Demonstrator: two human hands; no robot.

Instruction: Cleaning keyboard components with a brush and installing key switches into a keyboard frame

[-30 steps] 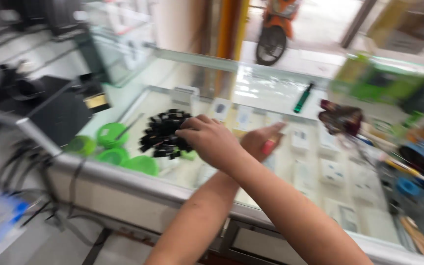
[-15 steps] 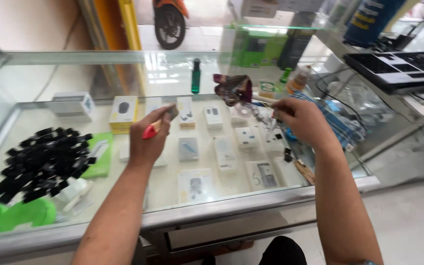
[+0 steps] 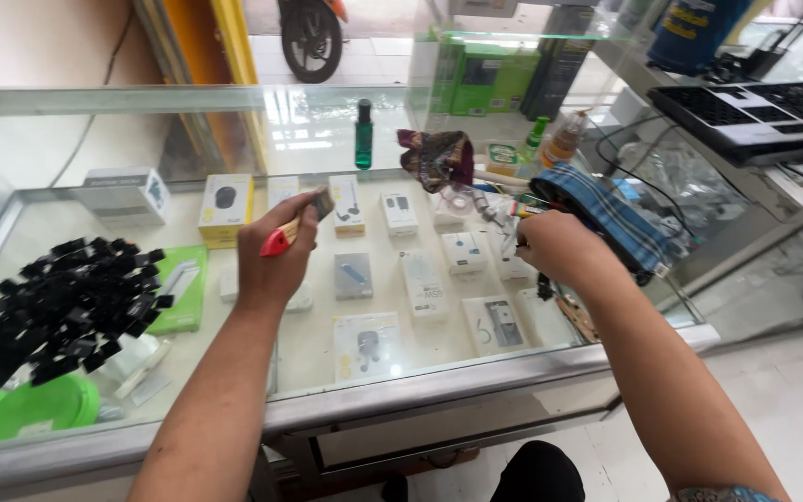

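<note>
While my left hand (image 3: 276, 260) hovers over the glass table (image 3: 327, 349), its fingers (image 3: 301, 216) are wrapped around a red-handled tool (image 3: 292, 231). My right hand (image 3: 555, 246) is curled at the clutter beside the striped cloth (image 3: 611, 216); what its fingers grip I cannot tell. A pile of black parts (image 3: 72, 302) lies far left.

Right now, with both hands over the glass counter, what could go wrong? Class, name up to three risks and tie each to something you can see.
1. The left hand holds a red-handled tool above the glass counter; dropped, it might chip the glass.
2. The right hand reaches into clutter beside a striped cloth; small parts could be knocked off the edge.
3. The pile of black parts lies loose and could scatter if bumped.
</note>
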